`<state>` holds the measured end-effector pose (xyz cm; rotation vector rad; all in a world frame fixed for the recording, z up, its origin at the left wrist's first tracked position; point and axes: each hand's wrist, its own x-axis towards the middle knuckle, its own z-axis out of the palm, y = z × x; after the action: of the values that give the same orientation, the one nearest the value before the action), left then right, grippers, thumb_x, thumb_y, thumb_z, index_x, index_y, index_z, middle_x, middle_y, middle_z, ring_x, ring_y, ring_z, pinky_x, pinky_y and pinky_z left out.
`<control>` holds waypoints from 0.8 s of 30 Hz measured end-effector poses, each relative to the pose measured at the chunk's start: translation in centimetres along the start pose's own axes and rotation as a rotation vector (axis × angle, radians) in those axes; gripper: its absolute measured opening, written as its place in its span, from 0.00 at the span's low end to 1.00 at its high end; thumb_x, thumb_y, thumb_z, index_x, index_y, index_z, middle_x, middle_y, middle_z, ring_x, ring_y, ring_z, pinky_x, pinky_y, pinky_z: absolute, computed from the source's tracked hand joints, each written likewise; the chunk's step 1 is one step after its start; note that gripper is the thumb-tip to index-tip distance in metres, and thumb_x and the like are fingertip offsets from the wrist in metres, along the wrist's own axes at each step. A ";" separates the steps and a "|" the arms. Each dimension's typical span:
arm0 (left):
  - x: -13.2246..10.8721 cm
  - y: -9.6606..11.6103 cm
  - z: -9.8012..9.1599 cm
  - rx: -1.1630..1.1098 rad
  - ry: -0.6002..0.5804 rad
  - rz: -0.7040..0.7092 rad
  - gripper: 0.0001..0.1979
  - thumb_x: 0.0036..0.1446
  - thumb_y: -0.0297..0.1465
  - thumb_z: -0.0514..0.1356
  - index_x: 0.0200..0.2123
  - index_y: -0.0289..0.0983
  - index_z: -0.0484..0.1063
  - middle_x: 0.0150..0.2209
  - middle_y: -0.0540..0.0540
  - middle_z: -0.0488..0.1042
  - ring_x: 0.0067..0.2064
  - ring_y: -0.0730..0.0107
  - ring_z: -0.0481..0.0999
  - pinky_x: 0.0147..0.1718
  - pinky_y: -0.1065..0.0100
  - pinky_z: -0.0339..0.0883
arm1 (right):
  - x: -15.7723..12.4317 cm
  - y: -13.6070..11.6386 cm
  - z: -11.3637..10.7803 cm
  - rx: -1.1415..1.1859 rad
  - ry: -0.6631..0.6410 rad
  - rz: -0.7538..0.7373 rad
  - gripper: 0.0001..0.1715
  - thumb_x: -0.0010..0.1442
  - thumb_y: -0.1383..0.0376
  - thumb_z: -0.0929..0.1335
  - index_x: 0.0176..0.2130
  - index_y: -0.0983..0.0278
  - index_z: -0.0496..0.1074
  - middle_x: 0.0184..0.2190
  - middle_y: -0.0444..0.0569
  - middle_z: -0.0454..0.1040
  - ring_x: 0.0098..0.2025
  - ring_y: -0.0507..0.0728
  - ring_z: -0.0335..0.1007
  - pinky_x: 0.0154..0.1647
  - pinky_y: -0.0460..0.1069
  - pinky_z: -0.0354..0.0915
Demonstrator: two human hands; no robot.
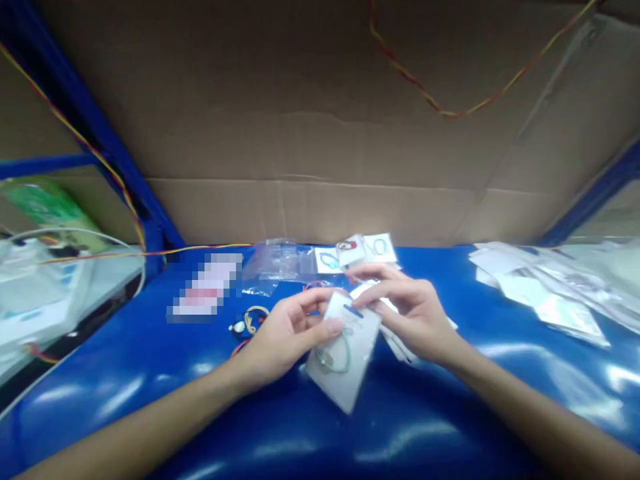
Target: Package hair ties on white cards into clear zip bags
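Cardboard (320, 147): where my view reaches farthest, brown, creased sheeting stands behind everything and fills the upper half.
Surface (150, 413): glossy blue, streaked with reflections, running from the cardboard towards me.
Blue frame (100, 127): a slanting post at the cardboard's left; another bar slopes at far right.
White objects (30, 300): at the left edge, too blurred for me to identify.
Packet pile (540, 280): flat, white and clear, heaped at the surface's right rear, well apart from both hands.
Left hand (293, 327): I see its fingers narrowed on the held packet (350, 383), thumb across the front, the others partly behind.
Right hand (413, 310): its fingers are bent at the held packet's upper end; I cannot tell whether they pinch it or only touch.
Held packet: white card in a clear sleeve, between the hands, tilted, one corner towards me, a slot near its top.
Pixelated sheet (207, 287): left of the left hand, details hidden.
Clear bags (280, 263): rumpled, beyond the left hand.
White packets (400, 347): by the right hand, partly covered.
Carded items (379, 247): grouped beside the clear bags.
Wire (450, 115): red and yellow, sagging at upper right.
Loose cords (250, 320): near the left wrist.
Pale green loop (347, 355): on the held packet's card, below the left thumb.
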<state>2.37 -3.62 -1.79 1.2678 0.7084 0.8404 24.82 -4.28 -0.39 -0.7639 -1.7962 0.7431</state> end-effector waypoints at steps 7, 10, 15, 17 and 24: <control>-0.2 -0.3 -0.2 -0.003 -0.002 0.117 0.22 0.60 0.33 0.69 0.54 0.42 0.64 0.45 0.47 0.76 0.40 0.69 0.80 0.37 0.71 0.74 | 0.0 0.2 0.2 0.039 -0.084 0.178 0.14 0.66 0.56 0.69 0.42 0.61 0.82 0.40 0.51 0.81 0.40 0.60 0.75 0.38 0.51 0.70; -0.2 -0.2 -0.2 0.005 -0.008 0.136 0.21 0.60 0.33 0.69 0.52 0.43 0.64 0.44 0.49 0.74 0.38 0.70 0.79 0.36 0.71 0.74 | -0.1 0.1 0.7 -0.045 -0.048 0.245 0.10 0.63 0.60 0.72 0.40 0.63 0.81 0.35 0.49 0.81 0.31 0.54 0.71 0.29 0.47 0.65; -0.1 0.2 -0.1 0.091 0.071 0.143 0.14 0.62 0.38 0.66 0.45 0.38 0.69 0.37 0.50 0.75 0.28 0.77 0.71 0.25 0.75 0.65 | -0.1 0.1 1.0 0.035 -0.043 0.222 0.12 0.62 0.62 0.73 0.47 0.61 0.79 0.31 0.45 0.78 0.27 0.51 0.68 0.27 0.45 0.63; 0.0 0.2 -0.1 0.104 0.099 0.130 0.13 0.61 0.38 0.66 0.43 0.38 0.69 0.33 0.52 0.74 0.24 0.79 0.67 0.22 0.76 0.62 | -0.2 0.2 1.1 0.100 -0.023 0.253 0.22 0.62 0.62 0.74 0.55 0.59 0.73 0.25 0.40 0.72 0.24 0.50 0.66 0.25 0.45 0.62; -0.1 0.1 -0.1 0.153 0.174 0.160 0.15 0.59 0.38 0.68 0.42 0.37 0.70 0.36 0.49 0.75 0.27 0.77 0.72 0.24 0.76 0.66 | -0.6 0.5 1.6 0.007 0.045 0.176 0.27 0.63 0.63 0.74 0.59 0.58 0.67 0.26 0.41 0.76 0.26 0.52 0.72 0.26 0.46 0.65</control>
<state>2.18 -3.63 -1.69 1.4132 0.8301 1.0524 23.60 -4.72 -1.57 -0.9358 -1.7004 0.8399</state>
